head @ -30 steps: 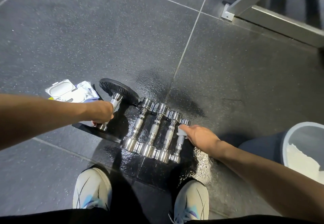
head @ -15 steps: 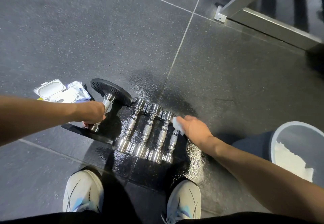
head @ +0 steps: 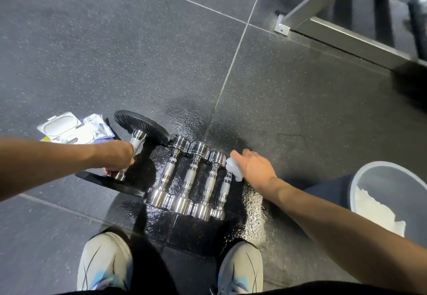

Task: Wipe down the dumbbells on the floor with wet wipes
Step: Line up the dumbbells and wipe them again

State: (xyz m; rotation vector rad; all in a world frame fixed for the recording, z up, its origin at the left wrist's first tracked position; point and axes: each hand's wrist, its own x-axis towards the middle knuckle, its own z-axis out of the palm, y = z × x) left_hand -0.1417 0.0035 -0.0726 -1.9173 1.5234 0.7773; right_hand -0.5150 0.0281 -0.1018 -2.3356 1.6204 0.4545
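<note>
Dark speckled rubber floor point(head: 115, 52), shiny wet under four chrome dumbbells point(head: 191, 176) lying side by side. Left hand point(head: 115, 156) wraps around a black-plated dumbbell point(head: 136, 143) by its handle. Right hand point(head: 256, 167) bunches a white wet wipe point(head: 233, 167) against the smallest one's far end. Grey round bin point(head: 360, 179) on the right, steel frame point(head: 346, 38) beyond.

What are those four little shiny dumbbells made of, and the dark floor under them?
The small dumbbells look like chrome-plated steel: mirror-bright heads, cross-hatched grips. The floor looks like black rubber tile with pale flecks, matte where dry, glossy where wet, though the exact material is a guess.
</note>
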